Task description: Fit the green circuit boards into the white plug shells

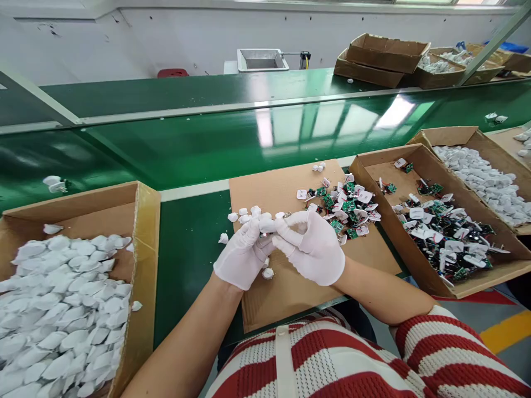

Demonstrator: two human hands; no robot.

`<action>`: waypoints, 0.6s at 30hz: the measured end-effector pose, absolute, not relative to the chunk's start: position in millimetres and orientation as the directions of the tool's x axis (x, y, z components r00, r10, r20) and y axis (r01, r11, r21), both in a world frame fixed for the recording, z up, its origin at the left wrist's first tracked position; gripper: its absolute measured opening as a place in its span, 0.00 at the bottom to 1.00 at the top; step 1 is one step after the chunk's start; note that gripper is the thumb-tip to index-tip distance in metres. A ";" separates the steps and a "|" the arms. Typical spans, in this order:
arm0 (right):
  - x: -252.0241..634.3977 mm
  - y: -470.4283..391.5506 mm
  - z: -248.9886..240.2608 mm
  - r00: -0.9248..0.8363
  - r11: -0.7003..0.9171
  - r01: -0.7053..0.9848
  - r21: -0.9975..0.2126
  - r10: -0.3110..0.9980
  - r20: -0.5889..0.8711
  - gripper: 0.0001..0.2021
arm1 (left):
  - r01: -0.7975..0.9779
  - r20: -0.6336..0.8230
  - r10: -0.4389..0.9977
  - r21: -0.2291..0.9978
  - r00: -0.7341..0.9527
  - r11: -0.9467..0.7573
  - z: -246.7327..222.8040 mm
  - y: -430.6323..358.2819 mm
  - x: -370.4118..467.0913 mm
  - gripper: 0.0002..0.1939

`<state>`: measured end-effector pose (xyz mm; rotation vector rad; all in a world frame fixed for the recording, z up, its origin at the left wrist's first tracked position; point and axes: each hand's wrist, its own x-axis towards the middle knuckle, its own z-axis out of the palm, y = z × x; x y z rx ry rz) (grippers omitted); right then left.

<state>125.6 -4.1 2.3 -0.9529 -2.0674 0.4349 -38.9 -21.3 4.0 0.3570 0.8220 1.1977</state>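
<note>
Both hands wear white gloves and meet over a brown cardboard sheet [274,190]. My left hand [243,255] and my right hand [312,247] together pinch a small white plastic plug shell [266,225], held just above the sheet. A few loose white shells [244,214] lie right beyond my fingers. To the right of my right hand lies a pile of white plug parts with green circuit boards [347,208] on the same sheet.
A cardboard box [143,221] at the left holds many white shells. Another box [415,265] at the right holds circuit-board plug parts, and a further box [456,135] holds white shells. A green conveyor belt [232,138] runs behind, with more boxes [385,55] beyond it.
</note>
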 end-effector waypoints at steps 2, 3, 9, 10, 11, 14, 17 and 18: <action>121.9 -5.9 8.2 -0.442 0.617 0.450 -0.645 0.782 0.440 0.12 | -0.693 -0.325 0.940 0.655 0.102 0.301 0.2 -22.3 -36.2 0.15; 120.2 -6.5 10.8 -0.460 0.600 0.445 -0.665 0.790 0.406 0.12 | -0.696 -0.317 0.944 0.658 0.088 0.286 -1.2 -23.0 -35.0 0.16; 116.4 -4.9 4.9 -0.459 0.599 0.473 -0.646 0.793 0.400 0.13 | -0.660 -0.327 0.944 0.699 0.046 0.275 -3.1 -25.7 -34.8 0.19; 118.7 -3.2 2.2 -0.452 0.615 0.447 -0.649 0.782 0.430 0.13 | -0.658 -0.332 0.941 0.696 0.061 0.288 -2.2 -25.6 -35.7 0.19; 122.0 -1.0 0.1 -0.436 0.630 0.425 -0.651 0.772 0.462 0.12 | -0.656 -0.338 0.937 0.689 0.085 0.308 -1.2 -25.5 -36.6 0.18; 133.7 7.8 -0.9 -0.332 0.648 0.387 -0.656 0.762 0.556 0.13 | -0.633 -0.350 0.914 0.664 0.207 0.398 1.4 -26.0 -37.9 0.18; 138.8 17.2 3.7 -0.383 0.692 0.255 -0.675 0.713 0.587 0.26 | -0.572 -0.380 0.869 0.655 0.316 0.494 -0.2 -28.1 -36.5 0.20; 138.3 19.9 5.5 -0.454 0.721 0.174 -0.671 0.664 0.595 0.28 | -0.553 -0.410 0.859 0.659 0.306 0.511 -1.5 -29.0 -35.7 0.21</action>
